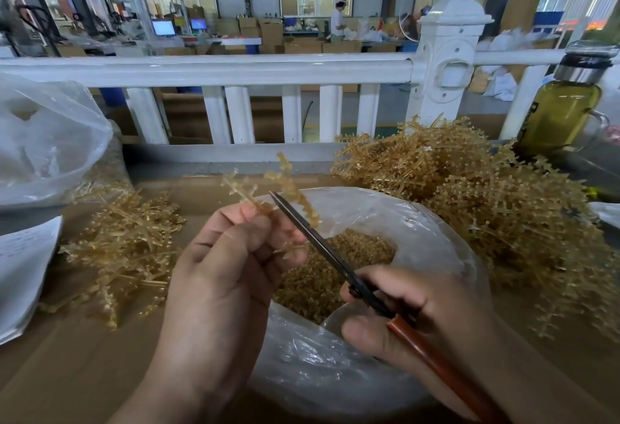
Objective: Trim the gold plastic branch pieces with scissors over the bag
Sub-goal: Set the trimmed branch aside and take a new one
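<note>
Pinches the gold branch piece upright in the left grip over the bag, with scissors clasped in the right grip, blades slanting up-left beside its stem.

Left grip pinches with curled fingers, raised; right grip, lower beside it, is curled tight.

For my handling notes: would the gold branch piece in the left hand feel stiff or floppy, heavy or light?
Probably springy rather than stiff: the branch piece has thin sprigs that curve above the left hand. Likely very light: a pinch holds it. Knobby sprigs may snag.
</note>
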The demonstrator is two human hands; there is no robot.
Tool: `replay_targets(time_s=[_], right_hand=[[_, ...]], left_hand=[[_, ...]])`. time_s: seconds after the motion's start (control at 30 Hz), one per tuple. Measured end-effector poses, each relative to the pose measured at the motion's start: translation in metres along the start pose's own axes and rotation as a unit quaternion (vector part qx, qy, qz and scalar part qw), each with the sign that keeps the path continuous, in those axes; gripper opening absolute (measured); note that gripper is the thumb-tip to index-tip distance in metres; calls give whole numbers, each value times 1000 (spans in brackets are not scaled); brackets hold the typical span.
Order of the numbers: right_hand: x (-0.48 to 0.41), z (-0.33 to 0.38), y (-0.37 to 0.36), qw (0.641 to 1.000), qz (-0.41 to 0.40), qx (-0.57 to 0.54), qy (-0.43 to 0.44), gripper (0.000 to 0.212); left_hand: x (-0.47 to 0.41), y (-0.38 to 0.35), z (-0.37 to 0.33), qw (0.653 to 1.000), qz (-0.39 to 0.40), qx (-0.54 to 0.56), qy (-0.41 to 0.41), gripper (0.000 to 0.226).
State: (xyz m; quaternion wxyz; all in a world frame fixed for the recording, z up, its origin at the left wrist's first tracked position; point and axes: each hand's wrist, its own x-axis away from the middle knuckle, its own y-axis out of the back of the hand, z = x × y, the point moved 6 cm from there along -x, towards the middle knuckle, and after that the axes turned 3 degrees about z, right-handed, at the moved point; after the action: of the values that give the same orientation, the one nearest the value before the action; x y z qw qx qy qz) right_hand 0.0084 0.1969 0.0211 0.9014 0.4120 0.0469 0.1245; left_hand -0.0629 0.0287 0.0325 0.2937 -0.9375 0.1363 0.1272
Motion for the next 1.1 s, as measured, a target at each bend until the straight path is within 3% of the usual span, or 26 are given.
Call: replay_targets(time_s=[0.27, 0.53, 0.77, 0.97, 1.1], right_hand=[[10, 16, 16, 994, -103, 26, -1, 48], [11, 19, 17, 991, -108, 75, -32, 60], [12, 19, 18, 987, -114, 106, -38, 62], [10, 18, 18, 988, -102, 115, -32, 62], [11, 18, 19, 985, -107, 136, -27, 63]], left_hand=[[0, 9, -1, 997, -35, -65, -34, 11], [-1, 10, 0, 998, -21, -57, -32, 7], [5, 2, -3, 989, -23, -134, -50, 15], [1, 0, -1, 995, -10, -96, -39, 4], [1, 0, 3, 996, -7, -89, -17, 10]])
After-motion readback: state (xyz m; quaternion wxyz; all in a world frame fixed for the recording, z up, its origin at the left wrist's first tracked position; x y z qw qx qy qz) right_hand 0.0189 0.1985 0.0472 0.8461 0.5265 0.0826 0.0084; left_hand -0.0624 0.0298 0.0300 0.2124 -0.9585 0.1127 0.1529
